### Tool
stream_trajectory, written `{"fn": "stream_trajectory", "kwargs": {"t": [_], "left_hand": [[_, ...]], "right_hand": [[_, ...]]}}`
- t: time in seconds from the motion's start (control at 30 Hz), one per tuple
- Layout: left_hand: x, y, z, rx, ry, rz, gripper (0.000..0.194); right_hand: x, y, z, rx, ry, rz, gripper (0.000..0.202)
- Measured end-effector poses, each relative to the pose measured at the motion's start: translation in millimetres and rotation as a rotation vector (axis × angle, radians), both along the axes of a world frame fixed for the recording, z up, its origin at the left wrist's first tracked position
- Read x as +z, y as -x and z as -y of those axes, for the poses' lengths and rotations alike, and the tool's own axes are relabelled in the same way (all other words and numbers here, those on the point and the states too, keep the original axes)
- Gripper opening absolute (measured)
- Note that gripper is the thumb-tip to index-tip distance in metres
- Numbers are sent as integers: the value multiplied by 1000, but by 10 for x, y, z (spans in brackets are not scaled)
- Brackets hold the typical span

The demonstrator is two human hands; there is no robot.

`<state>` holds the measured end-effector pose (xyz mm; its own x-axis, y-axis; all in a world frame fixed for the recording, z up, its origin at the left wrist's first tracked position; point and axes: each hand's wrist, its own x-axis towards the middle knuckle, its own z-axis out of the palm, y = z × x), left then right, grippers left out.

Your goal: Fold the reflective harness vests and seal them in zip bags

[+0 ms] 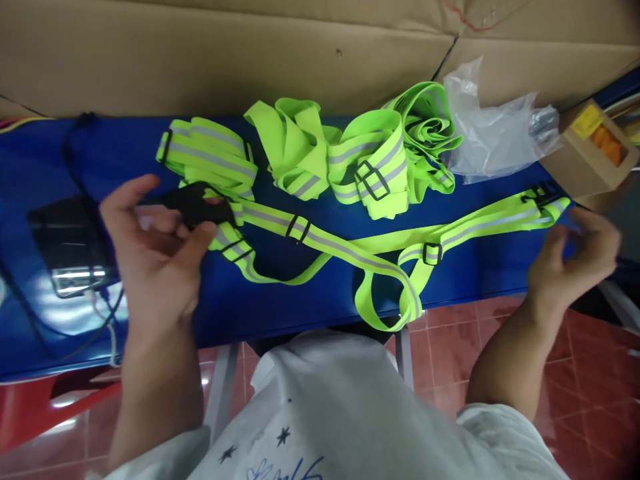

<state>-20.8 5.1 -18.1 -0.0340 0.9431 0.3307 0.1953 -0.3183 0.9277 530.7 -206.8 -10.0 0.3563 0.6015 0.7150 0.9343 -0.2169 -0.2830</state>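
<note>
- A neon-green webbing strap with a grey stripe point(350, 249) spans the glossy blue table point(280, 310), between the hands.
- Left hand point(160, 263): at the strap's black patch (I cannot tell whether the fingers grip it).
- Right hand point(570, 267): fingers apart, beside the black-buckled end.
- Folded green straps point(210, 153) lie behind.
- Brown panel point(225, 60) beyond; red tiled floor point(450, 340) below.
</note>
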Motion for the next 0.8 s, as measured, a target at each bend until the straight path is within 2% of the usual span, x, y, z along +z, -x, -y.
{"fn": "stream_trajectory", "kwargs": {"t": [0.07, 0.1, 0.17, 0.2, 0.27, 0.37, 0.5, 0.6, 0.7, 0.8], "left_hand": [[-29, -73, 46, -44, -24, -6, 89], [-38, -95, 61, -56, -41, -26, 87], [-46, -106, 86, -37, -72, -120, 83], [-44, -99, 99, -18, -97, -175, 82], [-30, -72, 133, 10, -143, -281, 83], [9, -25, 189, 51, -182, -408, 81], [27, 40, 219, 69, -211, -372, 79], [-13, 94, 220, 86, -118, -377, 78], [-60, 111, 214, 132, 4, -467, 72], [-77, 129, 166, 141, -16, -315, 73]], "right_hand": [[151, 672, -35, 221, 132, -104, 26], [210, 965, -59, 337, 255, -180, 27], [270, 1389, -110, 567, 433, -245, 30], [270, 1510, -133, 624, 493, -250, 33], [228, 1603, -173, 661, 553, -215, 37], [161, 1549, -217, 616, 588, -153, 38], [208, 1470, -228, 584, 583, -153, 35], [295, 1515, -241, 572, 532, -169, 33], [359, 1688, -350, 676, 529, -236, 31], [412, 1913, -565, 845, 633, -286, 31]]}}
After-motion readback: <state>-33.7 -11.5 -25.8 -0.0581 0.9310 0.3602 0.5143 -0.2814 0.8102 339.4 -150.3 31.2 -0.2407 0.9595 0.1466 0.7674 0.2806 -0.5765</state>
